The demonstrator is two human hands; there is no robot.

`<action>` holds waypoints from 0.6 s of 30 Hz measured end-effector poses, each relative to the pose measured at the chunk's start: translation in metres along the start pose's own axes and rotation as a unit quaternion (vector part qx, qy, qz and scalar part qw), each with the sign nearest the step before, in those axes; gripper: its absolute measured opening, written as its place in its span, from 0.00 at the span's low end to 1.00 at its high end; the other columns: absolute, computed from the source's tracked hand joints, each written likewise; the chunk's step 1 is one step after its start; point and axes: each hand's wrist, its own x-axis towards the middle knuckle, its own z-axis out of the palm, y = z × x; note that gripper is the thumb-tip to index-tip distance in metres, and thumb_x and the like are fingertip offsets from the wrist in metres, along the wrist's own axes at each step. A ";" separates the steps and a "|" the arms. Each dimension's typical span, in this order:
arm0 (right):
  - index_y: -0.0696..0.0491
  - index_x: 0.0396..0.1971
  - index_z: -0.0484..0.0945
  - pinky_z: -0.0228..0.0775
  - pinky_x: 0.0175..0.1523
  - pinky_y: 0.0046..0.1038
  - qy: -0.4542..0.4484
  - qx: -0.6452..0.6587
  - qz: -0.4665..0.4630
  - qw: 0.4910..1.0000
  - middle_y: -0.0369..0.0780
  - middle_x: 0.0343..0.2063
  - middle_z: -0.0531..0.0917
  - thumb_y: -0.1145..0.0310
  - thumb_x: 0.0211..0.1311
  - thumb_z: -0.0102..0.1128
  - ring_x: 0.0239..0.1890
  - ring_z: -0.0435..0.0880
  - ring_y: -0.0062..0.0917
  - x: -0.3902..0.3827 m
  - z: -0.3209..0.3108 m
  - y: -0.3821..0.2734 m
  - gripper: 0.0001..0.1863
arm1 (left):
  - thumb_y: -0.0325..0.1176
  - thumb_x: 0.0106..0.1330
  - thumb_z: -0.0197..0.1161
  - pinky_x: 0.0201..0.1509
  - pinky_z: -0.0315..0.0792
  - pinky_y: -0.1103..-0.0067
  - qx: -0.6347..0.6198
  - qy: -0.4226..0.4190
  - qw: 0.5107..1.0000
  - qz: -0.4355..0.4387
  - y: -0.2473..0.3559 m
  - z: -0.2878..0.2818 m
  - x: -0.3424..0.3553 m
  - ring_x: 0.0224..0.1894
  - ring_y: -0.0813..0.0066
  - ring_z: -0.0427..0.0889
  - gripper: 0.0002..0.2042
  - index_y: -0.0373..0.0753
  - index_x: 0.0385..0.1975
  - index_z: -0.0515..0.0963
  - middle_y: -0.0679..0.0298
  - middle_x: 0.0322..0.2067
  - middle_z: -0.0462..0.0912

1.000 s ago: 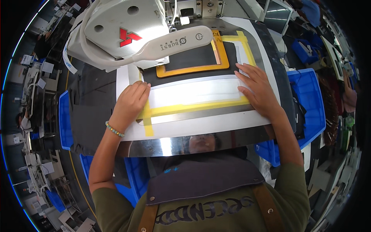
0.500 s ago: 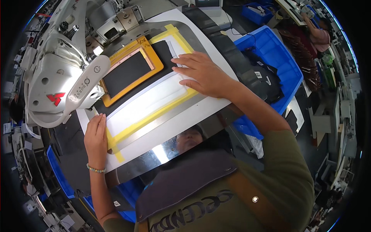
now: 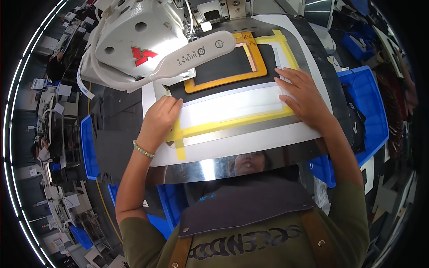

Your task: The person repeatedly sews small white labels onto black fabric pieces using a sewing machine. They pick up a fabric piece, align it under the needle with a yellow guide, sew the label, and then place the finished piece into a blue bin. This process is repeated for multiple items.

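A black fabric piece lies under an orange-yellow frame beside the sewing machine head. My left hand is closed, its curled fingers pressed together at the fabric's near left corner; the thumb is hidden. Spread fingers of my right hand rest on the right side, touching the edge of the fabric and the white panel under it. Yellow tape borders that panel on a metal plate and a larger white sheet.
A pale lamp on a bent arm hangs over the left part of the frame. Blue bins stand at the right and left; dark pieces lie in the right one. The table's shiny front edge is close to my body.
The view has turned, so the machine and work appear farther right and straighter. My left fingers look more curled at the fabric corner. My right hand stays spread at the right side.
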 end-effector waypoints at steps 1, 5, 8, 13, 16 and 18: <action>0.58 0.61 0.77 0.47 0.79 0.42 0.000 -0.001 -0.003 1.000 0.42 0.70 0.71 0.65 0.70 0.56 0.74 0.62 0.38 0.000 0.000 0.000 0.22 | 0.23 0.56 0.65 0.46 0.80 0.74 0.023 0.025 0.999 0.017 -0.002 0.001 0.001 0.43 0.63 0.82 0.14 0.29 0.44 0.81 0.58 0.39 0.81; 0.58 0.61 0.76 0.48 0.79 0.43 0.002 -0.006 -0.004 1.000 0.42 0.70 0.71 0.65 0.70 0.56 0.74 0.63 0.39 0.000 -0.001 0.000 0.22 | 0.22 0.57 0.67 0.48 0.80 0.74 0.106 0.123 0.984 0.077 -0.006 0.001 0.004 0.44 0.63 0.83 0.12 0.28 0.41 0.80 0.57 0.37 0.81; 0.58 0.61 0.76 0.48 0.78 0.42 0.003 -0.006 -0.005 1.000 0.42 0.70 0.71 0.65 0.71 0.56 0.74 0.63 0.39 -0.001 0.000 0.001 0.22 | 0.22 0.56 0.67 0.48 0.80 0.72 0.111 0.108 0.984 0.088 -0.010 0.011 -0.004 0.45 0.61 0.84 0.15 0.29 0.44 0.80 0.56 0.40 0.83; 0.57 0.60 0.77 0.49 0.78 0.42 0.017 -0.003 -0.010 1.000 0.42 0.68 0.72 0.64 0.71 0.58 0.73 0.64 0.38 -0.002 0.001 0.002 0.22 | 0.22 0.55 0.67 0.48 0.80 0.72 0.077 0.066 0.991 0.086 -0.007 0.014 -0.007 0.45 0.61 0.84 0.16 0.29 0.45 0.80 0.55 0.41 0.83; 0.56 0.59 0.79 0.51 0.77 0.42 0.033 -0.011 -0.015 0.999 0.42 0.66 0.74 0.62 0.71 0.59 0.72 0.65 0.37 -0.001 0.002 0.001 0.21 | 0.23 0.55 0.67 0.48 0.80 0.73 0.072 0.063 0.992 0.080 -0.005 0.012 -0.006 0.45 0.62 0.84 0.15 0.29 0.44 0.80 0.56 0.41 0.83; 0.57 0.57 0.79 0.52 0.76 0.43 0.033 -0.019 -0.013 0.999 0.42 0.66 0.74 0.62 0.70 0.60 0.73 0.65 0.38 -0.001 0.002 0.000 0.21 | 0.23 0.57 0.67 0.47 0.79 0.74 0.070 0.076 0.992 0.076 -0.001 0.009 -0.005 0.45 0.64 0.83 0.13 0.29 0.42 0.80 0.58 0.40 0.82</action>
